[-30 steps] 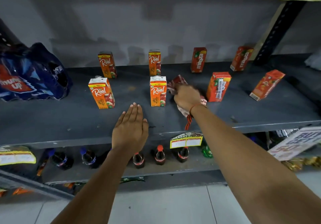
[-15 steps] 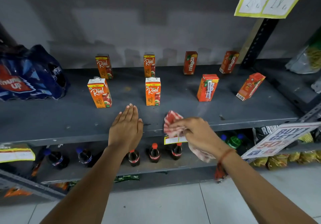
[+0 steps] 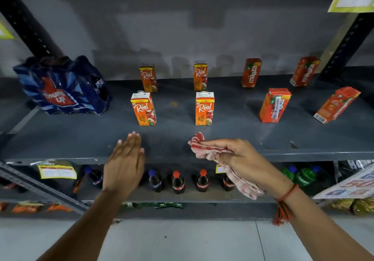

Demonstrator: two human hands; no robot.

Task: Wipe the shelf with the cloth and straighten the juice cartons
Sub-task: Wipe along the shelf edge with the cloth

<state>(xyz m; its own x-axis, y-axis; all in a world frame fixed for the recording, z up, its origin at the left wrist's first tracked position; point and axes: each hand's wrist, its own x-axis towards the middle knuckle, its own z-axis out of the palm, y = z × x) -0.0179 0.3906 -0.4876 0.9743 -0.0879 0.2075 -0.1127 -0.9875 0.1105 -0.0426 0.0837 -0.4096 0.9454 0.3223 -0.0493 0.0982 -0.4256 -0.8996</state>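
A dark grey shelf [image 3: 253,139] carries several juice cartons. Two orange Real cartons [image 3: 143,109] [image 3: 204,108] stand in front, two more [image 3: 148,77] [image 3: 200,76] behind them. Two red Maaza cartons [image 3: 251,72] [image 3: 304,71] stand at the back right. In front of these, one red carton [image 3: 275,105] is turned askew and another [image 3: 337,104] leans sideways. My right hand [image 3: 238,155] grips a red-and-white cloth [image 3: 204,146] at the shelf's front edge; the cloth's tail hangs below. My left hand [image 3: 126,163] hovers flat and empty at the front edge, left of the cloth.
A blue shrink-wrapped pack of bottles [image 3: 62,86] sits at the shelf's left end. Cola bottles [image 3: 178,182] line the lower shelf, with green bottles [image 3: 299,176] to the right. Black slotted uprights [image 3: 344,44] frame the bay. A paper sign [image 3: 352,185] juts out at lower right.
My right hand has pulled the cloth back from between the front cartons to the shelf's front edge. My left hand has slid slightly back toward the edge.
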